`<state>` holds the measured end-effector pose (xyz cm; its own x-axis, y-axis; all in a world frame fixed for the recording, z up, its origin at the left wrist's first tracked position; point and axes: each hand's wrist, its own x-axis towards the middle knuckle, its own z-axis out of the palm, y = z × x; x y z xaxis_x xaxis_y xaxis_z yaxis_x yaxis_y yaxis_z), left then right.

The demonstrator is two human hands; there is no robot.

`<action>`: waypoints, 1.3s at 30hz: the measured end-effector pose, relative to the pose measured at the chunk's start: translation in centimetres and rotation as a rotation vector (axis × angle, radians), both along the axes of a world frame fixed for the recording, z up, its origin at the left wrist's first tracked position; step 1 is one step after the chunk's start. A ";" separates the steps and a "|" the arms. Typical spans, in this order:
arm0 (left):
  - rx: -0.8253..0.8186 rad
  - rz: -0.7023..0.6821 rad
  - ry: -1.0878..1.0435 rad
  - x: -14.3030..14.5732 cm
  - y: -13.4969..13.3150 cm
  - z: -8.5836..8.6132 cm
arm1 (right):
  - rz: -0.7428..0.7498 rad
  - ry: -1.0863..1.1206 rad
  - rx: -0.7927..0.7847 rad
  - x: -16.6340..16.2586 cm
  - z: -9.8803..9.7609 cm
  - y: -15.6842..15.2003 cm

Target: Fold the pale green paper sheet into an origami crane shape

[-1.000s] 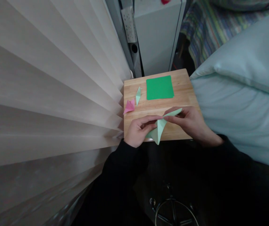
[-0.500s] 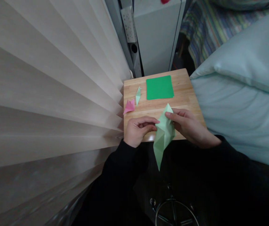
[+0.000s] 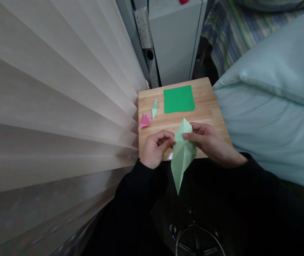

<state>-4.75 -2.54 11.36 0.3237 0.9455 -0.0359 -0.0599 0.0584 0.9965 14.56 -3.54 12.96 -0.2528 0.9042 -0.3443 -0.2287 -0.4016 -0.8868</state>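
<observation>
Holding folded light-green paper (image 3: 183,156) | left hand (image 3: 156,148), right hand (image 3: 210,142) fingers pinched on upper edges | long axis near-to-far, long tip toward person

A pale green folded paper (image 3: 183,153), kite-shaped with its long point hanging over the near edge of the wooden surface (image 3: 210,106), is pinched at its left side by the left hand (image 3: 156,147) and at its right by the right hand (image 3: 209,142). Farther off lie a dark green square sheet (image 3: 179,99), a small pale green folded piece (image 3: 155,107) and a pink folded piece (image 3: 145,120). A pleated curtain (image 3: 56,106) hangs left; a light blue pillow (image 3: 271,106) lies right.
</observation>
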 end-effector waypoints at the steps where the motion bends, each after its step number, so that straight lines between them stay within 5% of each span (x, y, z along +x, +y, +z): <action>1: 0.004 -0.002 0.006 0.0 -0.1 0.2 | 0.000 -0.003 0.010 0.0 0.0 0.0; 17: -0.167 0.108 -0.168 0.3 -0.7 -0.5 | -0.093 -0.005 0.004 -0.1 -0.7 -0.3; 24: -0.244 0.035 -0.153 0.5 -1.2 -1.7 | -0.294 -0.588 0.569 -0.7 -2.1 -0.4; 29: -0.296 -0.033 -0.234 1.5 -1.5 -1.9 | -0.165 -0.847 0.929 -0.3 -1.9 -0.7; 32: -0.309 0.009 -0.244 2.7 -2.3 -2.5 | -0.112 -0.884 0.987 -0.2 -2.3 -0.7; 39: -0.321 0.090 -0.260 4.6 -3.7 -3.3 | -0.255 -0.980 0.980 -0.5 -3.4 -0.8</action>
